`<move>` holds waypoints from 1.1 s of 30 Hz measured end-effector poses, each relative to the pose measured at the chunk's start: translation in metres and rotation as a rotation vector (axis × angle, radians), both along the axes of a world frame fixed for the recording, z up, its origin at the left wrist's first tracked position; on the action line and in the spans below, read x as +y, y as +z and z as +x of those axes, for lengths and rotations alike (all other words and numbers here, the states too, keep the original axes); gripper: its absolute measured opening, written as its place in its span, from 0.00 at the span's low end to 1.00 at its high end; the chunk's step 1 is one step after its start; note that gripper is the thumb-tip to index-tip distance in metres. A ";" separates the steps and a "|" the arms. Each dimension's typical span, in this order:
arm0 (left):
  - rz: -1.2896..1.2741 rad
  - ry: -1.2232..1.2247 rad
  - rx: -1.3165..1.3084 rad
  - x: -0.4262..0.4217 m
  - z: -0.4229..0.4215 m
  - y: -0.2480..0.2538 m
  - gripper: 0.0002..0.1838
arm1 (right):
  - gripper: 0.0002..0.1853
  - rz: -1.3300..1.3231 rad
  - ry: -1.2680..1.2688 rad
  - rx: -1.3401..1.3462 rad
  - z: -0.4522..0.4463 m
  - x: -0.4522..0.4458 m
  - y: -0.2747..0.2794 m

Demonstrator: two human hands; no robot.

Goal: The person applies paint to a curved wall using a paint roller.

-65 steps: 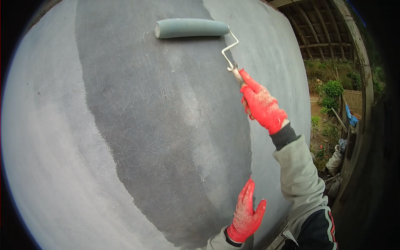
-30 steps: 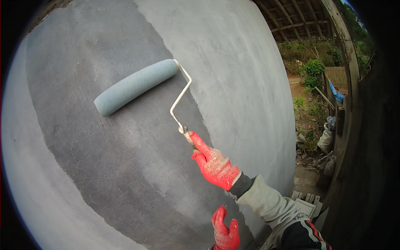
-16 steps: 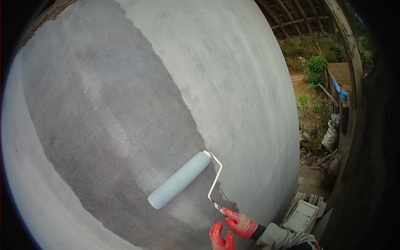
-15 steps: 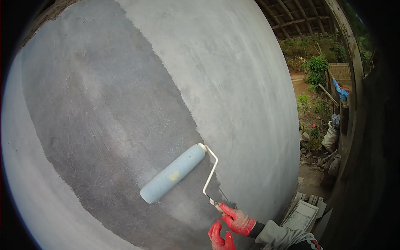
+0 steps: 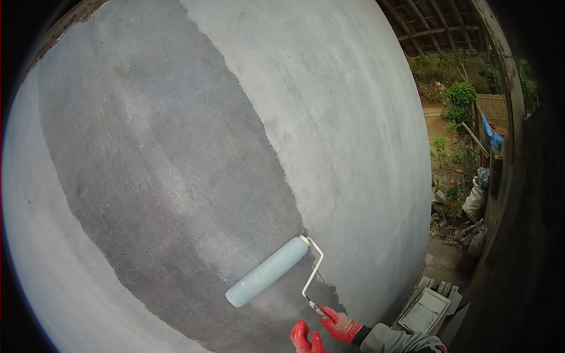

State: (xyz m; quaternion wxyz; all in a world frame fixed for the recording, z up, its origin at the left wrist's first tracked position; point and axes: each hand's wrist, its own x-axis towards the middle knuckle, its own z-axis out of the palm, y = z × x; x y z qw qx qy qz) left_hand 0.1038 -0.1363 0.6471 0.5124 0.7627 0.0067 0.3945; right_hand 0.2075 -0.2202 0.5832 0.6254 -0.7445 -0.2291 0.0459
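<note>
My right hand, in a red glove, is closed around the handle of a paint roller. The roller has a long pale-blue sleeve on a bent white wire frame. It lies slantwise against a grey wall, over the darker, cracked-looking band. Its upper end is at the edge where that band meets the lighter grey surface. Below and left of the handle is my left hand, also red-gloved, with curved fingers apart from the thumb and nothing visible between them. The bottom of the picture cuts it off.
A white paint tray stands on boards at the lower right. Beyond the wall's right edge are plants, a white sack, rubble and a blue sheet. A wooden post and roof rafters are at upper right.
The paint roller has moved down along the dark band with my right hand. My left hand sits slightly lower and further left. The whole view has shifted a little.
</note>
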 end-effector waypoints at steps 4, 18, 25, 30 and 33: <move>-0.003 -0.056 0.046 0.001 -0.009 -0.008 0.24 | 0.24 -0.088 -0.070 0.035 -0.028 -0.027 -0.033; -0.041 -0.049 0.035 0.037 -0.043 0.034 0.29 | 0.14 0.224 0.120 -0.297 0.026 0.074 0.264; -0.025 0.022 0.112 0.064 -0.076 0.011 0.28 | 0.11 0.026 0.004 -0.010 -0.046 0.071 0.039; -0.035 0.029 0.212 0.072 -0.094 -0.006 0.27 | 0.12 -0.055 -0.058 0.115 -0.104 0.057 -0.049; -0.087 0.001 0.185 0.074 -0.098 -0.004 0.27 | 0.12 -0.022 -0.031 0.143 -0.095 0.067 0.000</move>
